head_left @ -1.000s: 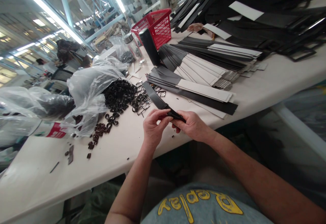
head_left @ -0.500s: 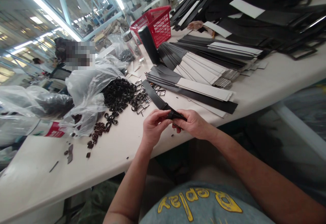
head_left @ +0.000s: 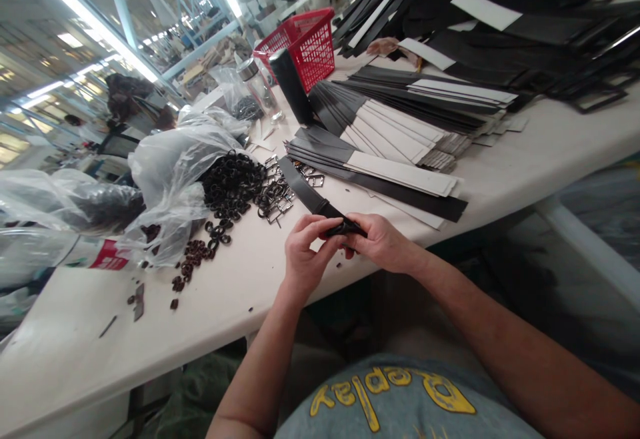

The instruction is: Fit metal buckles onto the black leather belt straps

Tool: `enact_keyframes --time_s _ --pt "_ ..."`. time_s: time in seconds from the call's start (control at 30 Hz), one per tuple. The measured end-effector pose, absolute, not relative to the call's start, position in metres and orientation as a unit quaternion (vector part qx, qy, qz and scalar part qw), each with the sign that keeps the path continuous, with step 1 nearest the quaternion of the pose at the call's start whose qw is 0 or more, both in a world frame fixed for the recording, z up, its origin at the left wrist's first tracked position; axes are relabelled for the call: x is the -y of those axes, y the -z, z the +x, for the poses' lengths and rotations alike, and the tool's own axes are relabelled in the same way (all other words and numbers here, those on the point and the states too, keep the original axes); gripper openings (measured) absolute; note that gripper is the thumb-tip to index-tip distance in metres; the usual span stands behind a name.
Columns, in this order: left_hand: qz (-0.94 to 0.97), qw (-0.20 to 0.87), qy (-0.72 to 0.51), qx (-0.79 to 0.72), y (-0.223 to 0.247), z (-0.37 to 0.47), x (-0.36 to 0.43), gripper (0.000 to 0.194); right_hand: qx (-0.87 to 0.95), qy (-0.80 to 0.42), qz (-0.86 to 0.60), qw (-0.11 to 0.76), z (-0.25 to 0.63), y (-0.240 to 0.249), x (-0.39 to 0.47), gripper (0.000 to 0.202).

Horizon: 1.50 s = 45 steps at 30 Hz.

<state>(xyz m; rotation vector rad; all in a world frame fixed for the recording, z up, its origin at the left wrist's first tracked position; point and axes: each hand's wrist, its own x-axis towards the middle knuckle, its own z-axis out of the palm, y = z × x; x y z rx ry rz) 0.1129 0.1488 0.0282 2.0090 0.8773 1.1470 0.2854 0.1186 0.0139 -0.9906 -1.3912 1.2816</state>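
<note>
Both hands work at the near end of a black belt strap [head_left: 305,186], whose far end points up and left over the table. My left hand [head_left: 306,246] pinches the strap between thumb and fingers. Close beside it, my right hand [head_left: 383,242] is wrapped round the strap's near end. A narrow dark loop [head_left: 324,204] circles the strap just beyond the left fingers. What lies between the fingertips is partly hidden. Past the strap's far end lie metal buckle frames [head_left: 277,192] and a heap of black loops [head_left: 233,182].
Brown loops [head_left: 187,269] and plastic bags [head_left: 175,166] lie to the left. Fanned black-and-white strips [head_left: 395,132] cover the table [head_left: 225,299] to the right. A red basket [head_left: 317,46], a black cylinder [head_left: 293,86] and a glass bottle [head_left: 257,89] stand at the back.
My left hand has shifted slightly right, closer to my right hand, along the strap. More of the strap shows below the narrow loop.
</note>
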Motion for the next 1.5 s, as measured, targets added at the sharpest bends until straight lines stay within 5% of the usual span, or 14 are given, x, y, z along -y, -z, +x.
enact_keyframes --time_s 0.13,0.37,0.6,0.73,0.87,1.1,1.5 --pt "0.725 0.413 -0.438 -0.333 -0.027 0.112 -0.146 0.020 0.578 -0.510 -0.415 0.484 0.286 -0.012 -0.119 0.013" --pt "0.784 0.272 -0.441 -0.341 -0.020 0.118 -0.148 0.018 0.595 -0.494 -0.431 0.465 0.288 -0.012 -0.118 0.006" --pt "0.836 0.253 -0.356 -0.332 -0.031 0.113 -0.149 0.026 0.587 -0.497 -0.436 0.467 0.288 -0.019 -0.114 0.018" --pt "0.832 0.292 -0.345 -0.321 -0.034 0.112 -0.141 0.025 0.571 -0.498 -0.430 0.491 0.284 -0.016 -0.112 0.033" --pt "0.672 0.422 -0.463 -0.396 -0.021 0.117 -0.133 0.013 0.539 -0.513 -0.412 0.526 0.283 -0.013 -0.109 0.040" --pt "0.326 0.686 -0.509 -0.405 -0.027 0.133 -0.156 0.047 0.509 -0.526 -0.416 0.540 0.284 -0.013 -0.105 0.038" --pt "0.381 0.728 -0.437 -0.364 -0.025 0.142 -0.133 0.043 0.538 -0.482 -0.465 0.511 0.276 -0.013 -0.109 0.030"
